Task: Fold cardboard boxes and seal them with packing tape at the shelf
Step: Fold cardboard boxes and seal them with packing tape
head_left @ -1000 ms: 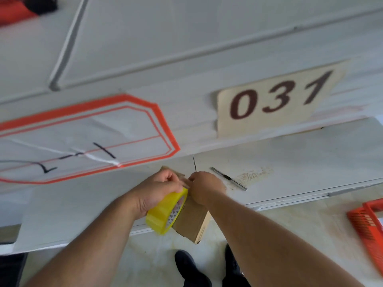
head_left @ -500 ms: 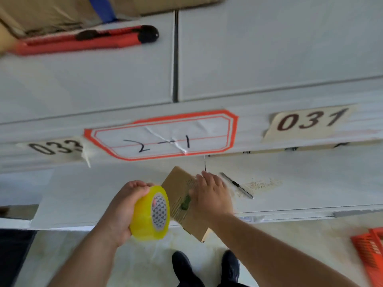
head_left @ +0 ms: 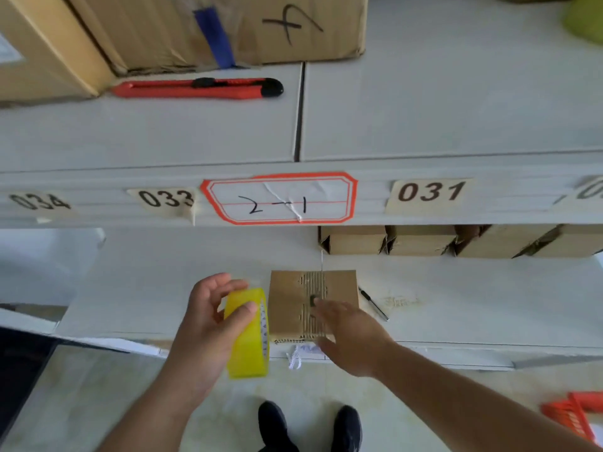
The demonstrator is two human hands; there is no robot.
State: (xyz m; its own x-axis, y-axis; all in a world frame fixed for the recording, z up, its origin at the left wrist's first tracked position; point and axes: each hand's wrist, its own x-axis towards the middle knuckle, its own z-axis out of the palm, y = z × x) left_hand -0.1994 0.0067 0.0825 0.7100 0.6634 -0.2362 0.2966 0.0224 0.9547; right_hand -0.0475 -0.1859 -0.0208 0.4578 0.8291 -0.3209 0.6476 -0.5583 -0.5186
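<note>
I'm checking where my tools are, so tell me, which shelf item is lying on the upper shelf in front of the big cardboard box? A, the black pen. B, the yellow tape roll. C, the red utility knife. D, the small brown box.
C: the red utility knife lies on the upper shelf just in front of the big cardboard box.

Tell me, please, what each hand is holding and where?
The left hand grips the yellow tape roll across its outer band; the right hand holds nothing.
</note>
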